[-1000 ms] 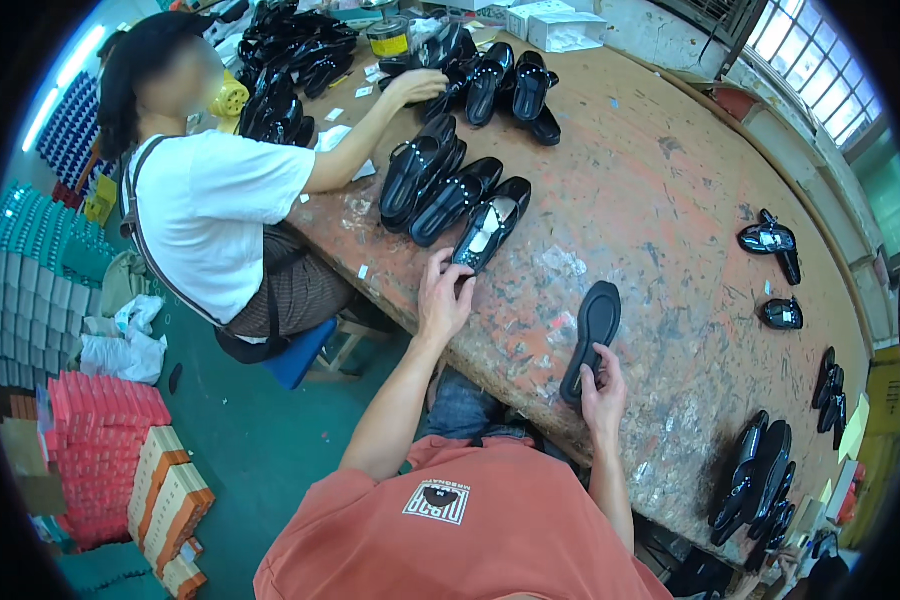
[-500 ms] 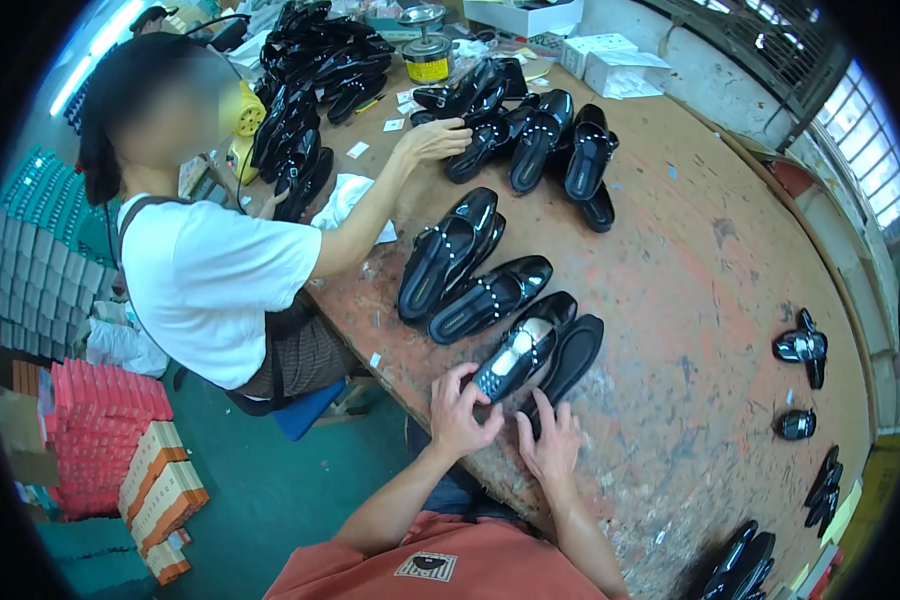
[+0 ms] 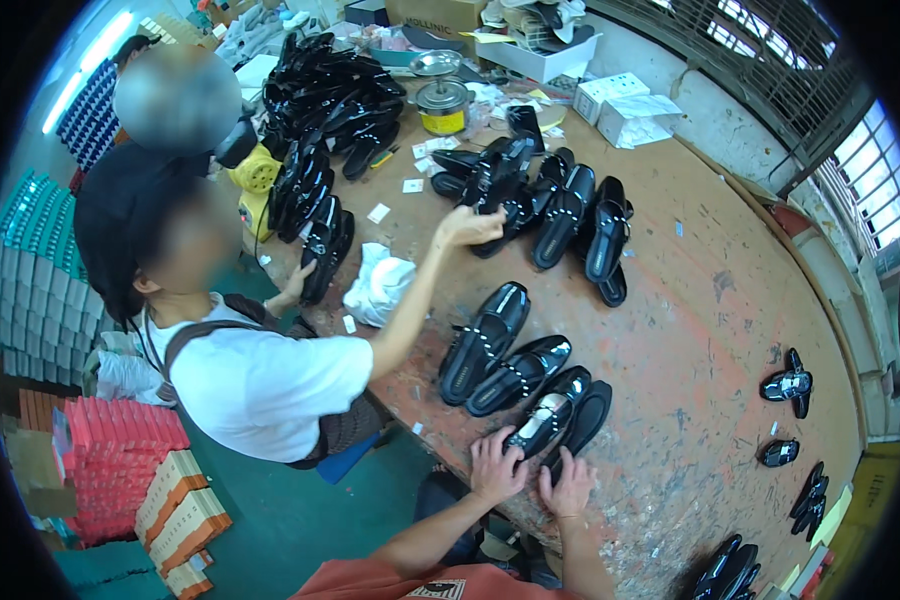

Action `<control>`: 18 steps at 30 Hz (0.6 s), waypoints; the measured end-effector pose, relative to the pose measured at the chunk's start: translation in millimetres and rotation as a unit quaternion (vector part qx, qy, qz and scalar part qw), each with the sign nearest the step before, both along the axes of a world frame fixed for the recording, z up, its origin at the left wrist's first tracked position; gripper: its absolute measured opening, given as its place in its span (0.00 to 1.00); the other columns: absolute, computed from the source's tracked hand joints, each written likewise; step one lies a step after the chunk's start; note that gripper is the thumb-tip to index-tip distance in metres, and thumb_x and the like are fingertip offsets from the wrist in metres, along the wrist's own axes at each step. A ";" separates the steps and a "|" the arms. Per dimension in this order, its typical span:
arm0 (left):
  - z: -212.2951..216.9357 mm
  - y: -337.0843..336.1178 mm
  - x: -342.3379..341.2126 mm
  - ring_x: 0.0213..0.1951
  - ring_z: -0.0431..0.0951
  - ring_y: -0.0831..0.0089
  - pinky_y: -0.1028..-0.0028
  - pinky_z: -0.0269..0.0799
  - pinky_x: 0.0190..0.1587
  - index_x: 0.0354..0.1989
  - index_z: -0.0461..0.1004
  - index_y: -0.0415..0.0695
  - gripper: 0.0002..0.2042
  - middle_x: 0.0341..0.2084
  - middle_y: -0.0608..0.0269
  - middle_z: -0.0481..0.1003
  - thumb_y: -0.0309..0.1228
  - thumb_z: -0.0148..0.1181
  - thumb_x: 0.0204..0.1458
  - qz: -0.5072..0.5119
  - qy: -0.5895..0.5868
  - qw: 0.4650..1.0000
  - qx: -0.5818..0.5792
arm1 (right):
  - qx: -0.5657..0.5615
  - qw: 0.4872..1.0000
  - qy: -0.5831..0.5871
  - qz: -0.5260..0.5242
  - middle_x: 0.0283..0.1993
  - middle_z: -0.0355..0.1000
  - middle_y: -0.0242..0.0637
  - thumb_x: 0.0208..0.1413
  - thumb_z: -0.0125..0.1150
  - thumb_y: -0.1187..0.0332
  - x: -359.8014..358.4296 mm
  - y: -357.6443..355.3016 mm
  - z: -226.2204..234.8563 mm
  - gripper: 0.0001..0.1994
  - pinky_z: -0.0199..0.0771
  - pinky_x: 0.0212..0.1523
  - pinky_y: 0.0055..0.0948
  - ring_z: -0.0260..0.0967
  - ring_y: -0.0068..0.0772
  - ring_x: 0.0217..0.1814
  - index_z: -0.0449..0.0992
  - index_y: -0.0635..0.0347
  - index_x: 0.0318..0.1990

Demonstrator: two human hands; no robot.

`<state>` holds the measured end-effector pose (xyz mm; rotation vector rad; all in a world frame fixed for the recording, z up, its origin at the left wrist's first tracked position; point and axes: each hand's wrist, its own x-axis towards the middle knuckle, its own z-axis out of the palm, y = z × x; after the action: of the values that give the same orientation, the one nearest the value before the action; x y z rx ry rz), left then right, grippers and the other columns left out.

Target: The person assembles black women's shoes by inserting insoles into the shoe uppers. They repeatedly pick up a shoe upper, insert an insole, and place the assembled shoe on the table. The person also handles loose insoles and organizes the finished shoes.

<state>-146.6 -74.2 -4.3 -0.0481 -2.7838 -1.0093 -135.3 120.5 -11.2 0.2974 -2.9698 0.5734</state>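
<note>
Where shoes [image 3: 545,415] lie, worn workbench [image 3: 710,330].

Glossy black shoe [image 3: 548,418] with a pale silver-grey insole, just beside a matte black sole [image 3: 582,425]. More shiny black shoes in a row [image 3: 500,355] and in a heap [image 3: 330,110]. Reddish-brown worktable [image 3: 710,300], mottled with pale scuffs and stains. White crumpled cloth [image 3: 380,285]. Yellow tin [image 3: 443,108] with a grey lid. Red and orange stacked boxes [image 3: 120,450]. Teal-green floor [image 3: 270,510].
</note>
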 end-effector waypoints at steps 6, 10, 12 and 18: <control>22.3 -45.0 -2.9 0.63 0.70 0.48 0.49 0.66 0.61 0.43 0.76 0.49 0.14 0.65 0.55 0.69 0.32 0.72 0.51 -0.073 -0.108 0.990 0.055 | 0.043 0.995 -0.012 -0.090 0.50 0.68 0.51 0.56 0.68 0.51 0.5 -3.4 2.4 0.33 0.59 0.64 0.62 0.66 0.58 0.56 0.72 0.54 0.67; 43.3 -102.4 15.8 0.69 0.68 0.45 0.50 0.66 0.70 0.66 0.71 0.50 0.27 0.71 0.52 0.66 0.37 0.71 0.57 -0.169 -0.211 0.959 0.080 | 0.032 0.995 -0.014 -0.097 0.50 0.68 0.51 0.55 0.68 0.50 -4.9 -1.0 0.5 0.32 0.59 0.65 0.61 0.66 0.57 0.57 0.74 0.54 0.65; 57.4 -136.4 37.7 0.71 0.68 0.47 0.52 0.65 0.73 0.72 0.69 0.51 0.31 0.72 0.51 0.67 0.40 0.70 0.60 -0.161 -0.284 0.938 0.121 | 0.030 0.995 -0.014 -0.094 0.50 0.68 0.52 0.55 0.68 0.50 -4.6 -3.9 -0.2 0.31 0.59 0.65 0.61 0.66 0.57 0.57 0.74 0.54 0.64; 68.9 -216.3 161.4 0.69 0.74 0.48 0.54 0.71 0.69 0.70 0.72 0.51 0.31 0.65 0.48 0.77 0.44 0.71 0.59 0.091 -0.419 0.902 0.048 | 0.038 0.993 -0.056 -0.097 0.53 0.69 0.54 0.55 0.67 0.51 -5.3 -7.6 12.9 0.32 0.57 0.67 0.63 0.65 0.61 0.60 0.73 0.55 0.66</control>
<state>14.8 -290.5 64.6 0.8375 -3.3504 -1.3509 -140.6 112.9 1.6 -0.0200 -3.0848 0.4705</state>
